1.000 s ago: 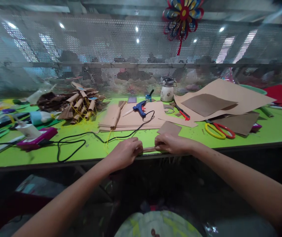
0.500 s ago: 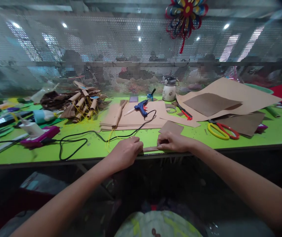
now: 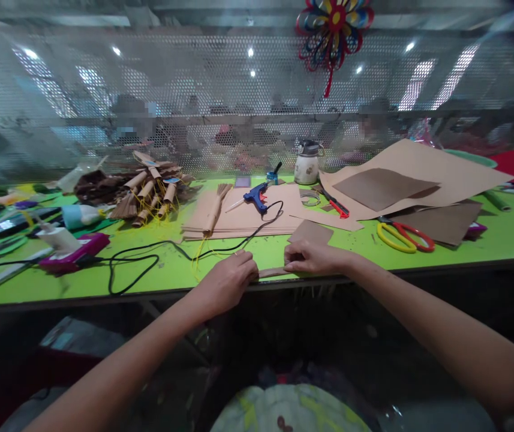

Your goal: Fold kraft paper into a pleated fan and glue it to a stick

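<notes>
A narrow folded strip of brown paper (image 3: 271, 272) lies along the front edge of the green table (image 3: 140, 275). My left hand (image 3: 230, 277) is closed on its left end, and my right hand (image 3: 313, 259) pinches its right end. The fingers cover both ends, so only the middle shows. Just behind my right hand rests a small square of brown paper (image 3: 311, 231). Farther back, a blue glue gun (image 3: 255, 197) lies on a stack of kraft paper sheets (image 3: 239, 224), beside a rolled, fringed paper piece (image 3: 215, 210) with yellow string.
Yellow-and-red scissors (image 3: 405, 235) and a red cutter (image 3: 339, 208) lie to the right, near large brown sheets (image 3: 418, 165). The glue gun's black cord runs left to a purple power strip (image 3: 74, 252). A bundle of paper rolls (image 3: 151, 186) and a white bottle (image 3: 306, 165) stand behind.
Both hands stay on the paper strip with barely any movement; the fingers of my right hand have shifted slightly. The whole view has moved a little.
</notes>
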`<state>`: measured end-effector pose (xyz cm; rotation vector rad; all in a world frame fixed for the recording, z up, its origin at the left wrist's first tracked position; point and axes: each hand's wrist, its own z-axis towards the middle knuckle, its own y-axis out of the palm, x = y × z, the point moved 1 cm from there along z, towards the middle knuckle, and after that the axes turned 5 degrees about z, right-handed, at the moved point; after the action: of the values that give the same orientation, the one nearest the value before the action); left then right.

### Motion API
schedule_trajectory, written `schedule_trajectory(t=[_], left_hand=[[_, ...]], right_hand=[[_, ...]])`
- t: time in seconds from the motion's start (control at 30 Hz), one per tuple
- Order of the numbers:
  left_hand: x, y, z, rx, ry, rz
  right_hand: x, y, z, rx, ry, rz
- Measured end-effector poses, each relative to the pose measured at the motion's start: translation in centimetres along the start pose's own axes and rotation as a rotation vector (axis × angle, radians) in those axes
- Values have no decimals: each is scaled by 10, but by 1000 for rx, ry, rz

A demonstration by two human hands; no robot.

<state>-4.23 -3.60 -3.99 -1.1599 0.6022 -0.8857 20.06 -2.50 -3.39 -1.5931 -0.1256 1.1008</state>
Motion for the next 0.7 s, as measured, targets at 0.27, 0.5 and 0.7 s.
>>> schedule_trajectory(t=[0.27, 0.5, 0.7], left_hand=[[3, -1, -2, 13, -56, 6], [7, -9, 2, -74, -94, 128], [15, -14, 7, -110, 85, 145]], right_hand=[[2, 4, -2, 49, 27, 70], [0, 11, -14, 201, -140, 11], [-9, 14, -22, 157, -160, -120]])
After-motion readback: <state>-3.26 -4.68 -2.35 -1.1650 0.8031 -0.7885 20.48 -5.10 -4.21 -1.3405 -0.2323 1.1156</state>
